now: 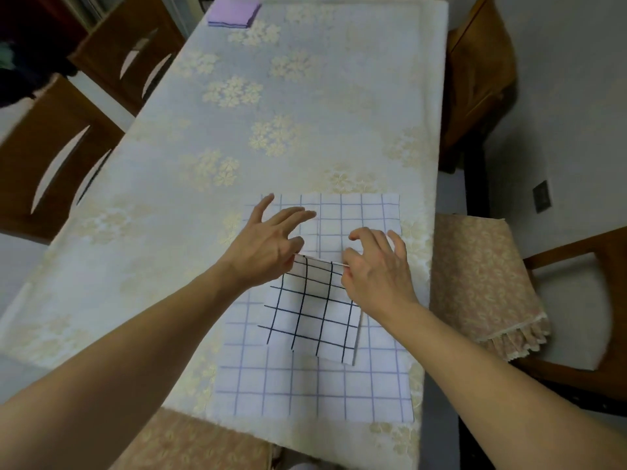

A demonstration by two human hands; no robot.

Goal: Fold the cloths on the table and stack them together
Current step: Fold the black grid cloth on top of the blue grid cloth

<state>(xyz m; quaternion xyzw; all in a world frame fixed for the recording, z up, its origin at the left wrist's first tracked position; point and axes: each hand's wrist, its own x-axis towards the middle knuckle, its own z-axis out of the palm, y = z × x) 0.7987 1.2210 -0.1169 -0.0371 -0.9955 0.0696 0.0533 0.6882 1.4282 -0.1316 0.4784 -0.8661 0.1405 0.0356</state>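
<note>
No writing or brand can be read on anything here. Both hands pinch the far edge of a small folded cloth with black grid lines [314,317], the left hand [268,245] at its left corner and the right hand [376,269] at its right corner, the other fingers spread. It hangs tilted above a larger white cloth with pale blue grid lines [315,385] that lies flat at the near right part of the desk [169,232], which is covered in a cream flowered cover. A folded purple cloth [233,12] sits at the far end. Brown wooden chairs [64,154] stand along the left, and a cushioned chair [481,276] just right of the desk.
</note>
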